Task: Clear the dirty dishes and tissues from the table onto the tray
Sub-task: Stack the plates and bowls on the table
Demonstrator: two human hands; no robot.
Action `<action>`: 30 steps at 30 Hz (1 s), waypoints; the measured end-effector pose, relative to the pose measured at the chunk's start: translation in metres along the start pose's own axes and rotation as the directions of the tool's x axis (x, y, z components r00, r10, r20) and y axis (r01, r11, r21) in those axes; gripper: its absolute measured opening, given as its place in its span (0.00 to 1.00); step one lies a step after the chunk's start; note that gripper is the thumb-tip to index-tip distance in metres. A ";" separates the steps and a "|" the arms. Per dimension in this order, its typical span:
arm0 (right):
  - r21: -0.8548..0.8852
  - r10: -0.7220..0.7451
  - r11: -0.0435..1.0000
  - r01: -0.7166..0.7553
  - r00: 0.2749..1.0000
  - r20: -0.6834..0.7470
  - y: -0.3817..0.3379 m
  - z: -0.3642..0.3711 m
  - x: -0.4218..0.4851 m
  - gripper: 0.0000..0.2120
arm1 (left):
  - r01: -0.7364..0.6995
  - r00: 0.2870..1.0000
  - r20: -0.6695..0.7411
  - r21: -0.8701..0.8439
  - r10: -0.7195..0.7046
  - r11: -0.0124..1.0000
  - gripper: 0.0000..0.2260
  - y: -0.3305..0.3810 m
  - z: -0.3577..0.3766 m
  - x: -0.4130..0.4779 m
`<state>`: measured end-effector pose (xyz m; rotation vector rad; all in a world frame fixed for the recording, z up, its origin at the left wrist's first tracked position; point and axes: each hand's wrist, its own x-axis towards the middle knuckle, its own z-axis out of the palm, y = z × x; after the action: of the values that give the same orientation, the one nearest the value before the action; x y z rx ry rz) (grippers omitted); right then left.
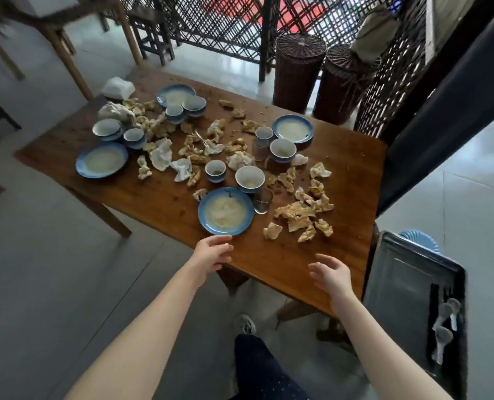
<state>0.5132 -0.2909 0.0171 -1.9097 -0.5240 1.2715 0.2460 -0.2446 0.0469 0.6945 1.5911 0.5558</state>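
A wooden table (pixel 283 255) carries several blue-rimmed plates, bowls and cups among many crumpled, stained tissues. The nearest plate (pixel 225 211) holds white food remains. Behind it stand a white bowl (pixel 250 178), a small cup (pixel 215 170) and a drinking glass (pixel 262 201). A heap of soiled tissues (pixel 300 215) lies to the plate's right. My left hand (pixel 211 255) hovers just short of the nearest plate's front rim, fingers relaxed and holding nothing. Over the table's near corner, my right hand (pixel 330 274) is open and empty. The dark tray (pixel 395 284) sits at the right with white spoons (pixel 443 333) on it.
A tissue pack (pixel 118 88) lies at the table's far left corner. Two wicker baskets (pixel 297 67) stand behind the table by a lattice screen. A dark chair back (pixel 442 116) rises at the right. A blue stool (pixel 421 241) shows under the tray.
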 end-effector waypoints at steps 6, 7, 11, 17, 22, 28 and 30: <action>-0.068 -0.012 0.998 0.019 0.994 0.110 -0.018 0.072 0.011 0.09 | 0.039 0.995 -0.088 -0.043 -0.042 0.998 0.09 0.004 -0.046 0.024; -0.073 -0.010 0.997 0.020 0.992 0.127 -0.020 0.082 0.014 0.10 | 0.039 0.994 -0.097 -0.044 -0.044 0.998 0.09 0.006 -0.051 0.029; -0.100 -0.003 0.995 0.021 0.985 0.173 -0.027 0.123 0.031 0.10 | 0.025 0.989 -0.144 -0.044 -0.031 0.999 0.12 0.015 -0.068 0.054; -0.186 0.049 0.982 -0.021 0.988 0.148 -0.034 0.173 0.058 0.12 | 0.045 0.989 -0.144 0.023 -0.042 0.999 0.15 0.034 -0.087 0.102; -0.246 0.113 0.965 -0.090 0.990 0.084 -0.038 0.197 0.074 0.13 | 0.078 0.993 -0.092 0.089 -0.070 0.993 0.20 0.056 -0.090 0.142; -0.302 0.139 0.946 -0.122 0.990 0.036 -0.039 0.204 0.087 0.09 | 0.155 0.988 -0.037 0.202 -0.150 0.967 0.22 0.070 -0.085 0.167; -0.314 0.146 0.941 -0.126 0.988 0.041 -0.039 0.205 0.086 0.10 | 0.165 0.986 -0.025 0.230 -0.164 0.959 0.21 0.071 -0.085 0.171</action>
<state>0.3663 -0.1311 -0.0463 -2.2033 -0.6672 1.4095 0.1589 -0.0704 -0.0116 0.7243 1.7177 0.2521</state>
